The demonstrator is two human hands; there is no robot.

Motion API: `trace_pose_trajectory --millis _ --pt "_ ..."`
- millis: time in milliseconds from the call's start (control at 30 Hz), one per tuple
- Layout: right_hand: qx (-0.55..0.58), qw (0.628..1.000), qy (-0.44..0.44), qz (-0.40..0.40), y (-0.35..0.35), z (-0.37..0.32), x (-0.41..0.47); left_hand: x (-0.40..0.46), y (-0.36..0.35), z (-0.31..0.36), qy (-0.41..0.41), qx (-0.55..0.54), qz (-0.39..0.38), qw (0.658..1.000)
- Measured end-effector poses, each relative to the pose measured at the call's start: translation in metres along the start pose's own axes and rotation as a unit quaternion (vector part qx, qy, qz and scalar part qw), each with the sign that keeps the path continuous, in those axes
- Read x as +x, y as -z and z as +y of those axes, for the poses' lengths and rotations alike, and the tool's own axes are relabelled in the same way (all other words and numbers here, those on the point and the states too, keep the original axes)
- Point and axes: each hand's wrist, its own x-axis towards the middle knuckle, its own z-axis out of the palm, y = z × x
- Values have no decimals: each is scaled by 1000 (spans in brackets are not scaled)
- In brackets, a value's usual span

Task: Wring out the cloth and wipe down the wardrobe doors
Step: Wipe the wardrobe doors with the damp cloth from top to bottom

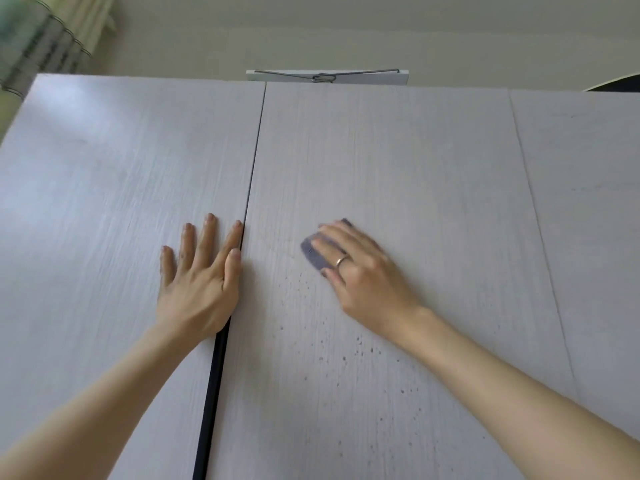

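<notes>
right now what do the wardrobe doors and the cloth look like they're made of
Wardrobe doors: likely laminated board, matte pale grey-white with fine printed vertical wood grain; flat slab panels, dark specks on the middle one.
Cloth: soft grey-purple fabric, perhaps microfibre, flattened under the right hand; weave too blurred to tell.

A white flat board with a thin metal wire strung across it (327, 77) stands at the upper middle of the frame, a pale green pleated curtain (38, 46) hangs at the upper left, and a plain cream wall (346, 29) fills the top.
</notes>
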Motion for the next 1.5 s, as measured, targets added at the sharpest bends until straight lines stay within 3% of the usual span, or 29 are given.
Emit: trace_pose_trajectory --millis 67,167,233,333,400,500,667,733,867,933,1133,1333,1400,1500 --pt "36 990 122 -57 -1 -17 -13 -3 0 -4 -10 8 -6 1000" --pt "18 979 183 -92 3 -6 -9 -11 0 -11 -35 26 -19 999" --pt "-8 986 149 -72 3 9 4 -16 -1 -13 -40 28 -28 998" --pt "-47 999 -3 -2 -5 20 38 -18 -2 -15 -42 21 -29 998" --pt "-48 997 -63 5 -13 6 51 -18 -2 -15 -44 19 -28 998" --pt "6 999 32 -31 -21 -27 35 -19 -2 -17 -45 21 -29 998" --pt "62 966 198 -154 -10 -33 4 -26 0 -22 -51 34 -50 997" --pt "36 972 171 -159 -10 -19 22 -28 2 -21 -51 27 -55 997" --pt "22 992 -65 -106 -14 2 88 -30 3 -21 -50 26 -58 997" --pt "10 987 -106 -118 -22 -1 100 -31 3 -22 -50 28 -57 997" --pt "25 996 26 -78 -37 -39 51 -39 -2 -28 -45 31 -52 997" --pt "1 982 149 -113 -23 -42 13 -52 -4 -30 -36 33 -61 997" --pt "-3 986 127 -108 -18 -35 25 -55 -5 -29 -31 27 -62 997" --pt "22 997 12 -73 -16 -38 36 -60 -5 -29 -21 17 -67 997"
